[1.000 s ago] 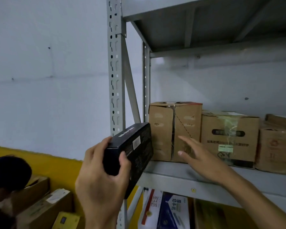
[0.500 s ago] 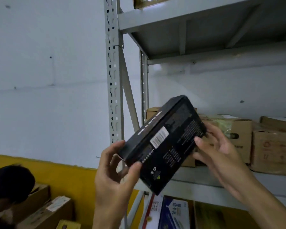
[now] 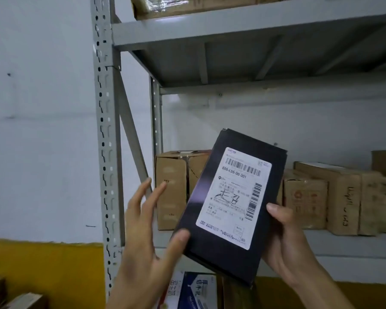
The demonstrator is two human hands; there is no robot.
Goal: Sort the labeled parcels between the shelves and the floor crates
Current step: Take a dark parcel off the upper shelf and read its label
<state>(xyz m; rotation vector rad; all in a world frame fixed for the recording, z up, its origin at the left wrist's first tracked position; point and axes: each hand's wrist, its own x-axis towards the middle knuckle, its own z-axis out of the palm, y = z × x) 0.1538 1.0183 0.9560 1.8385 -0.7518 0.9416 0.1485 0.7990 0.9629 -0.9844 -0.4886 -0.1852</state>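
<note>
I'm reading the label (image 3: 234, 197) on the black box (image 3: 228, 208), held up in front of the shelf (image 3: 343, 244), right hand (image 3: 285, 246) gripping it, left hand (image 3: 143, 241) thumb-steadying with fingers spread; next, match code to a slot

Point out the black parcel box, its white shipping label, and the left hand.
Black rectangular parcel box (image 3: 212, 248): head view, bare black face.
White shipping label (image 3: 232, 197): head view, label middle.
Left hand (image 3: 143, 246): head view, palm.

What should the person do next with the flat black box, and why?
Probably read the white shipping label, then choose shelf or crate. The flat black box is turned label-up toward the camera; the right hand grips its lower right edge and the left hand steadies its lower left corner with the thumb.
</note>
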